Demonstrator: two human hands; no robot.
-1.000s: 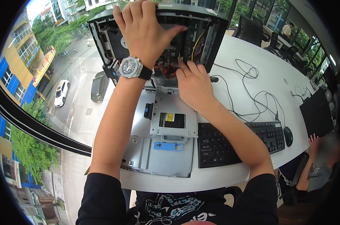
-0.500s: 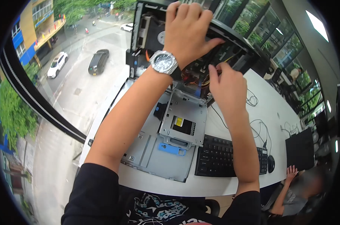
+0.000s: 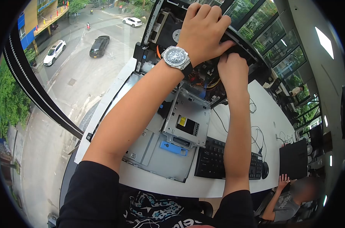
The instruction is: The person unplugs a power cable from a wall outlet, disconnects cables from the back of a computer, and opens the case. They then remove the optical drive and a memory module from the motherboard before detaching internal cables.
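Observation:
An opened desktop computer case (image 3: pixel 165 36) stands at the far end of the desk, its inside facing me, with cables (image 3: pixel 212 83) and parts in it. My left hand (image 3: pixel 203 35), with a wristwatch (image 3: pixel 176 57) at its wrist, reaches over the case and has its fingers curled onto the upper frame. Just below and to the right, my right hand (image 3: pixel 234 70) is closed at the inside of the case; its fingertips are hidden, along with whatever they pinch. In front of the case lies a metal drive cage (image 3: pixel 195 110) on a grey metal side panel (image 3: pixel 151 161).
A black keyboard (image 3: pixel 210 161) lies partly under my right forearm, beside a mouse (image 3: pixel 265 170) and thin cables on the white desk (image 3: pixel 269 114). A window borders the left side. At the right, another person (image 3: pixel 288 203) sits by a black monitor (image 3: pixel 293 157).
My right hand has moved up, closer to my left thumb, and its fingers have curled in deeper. My left hand keeps its place on the case. The view has shifted slightly.

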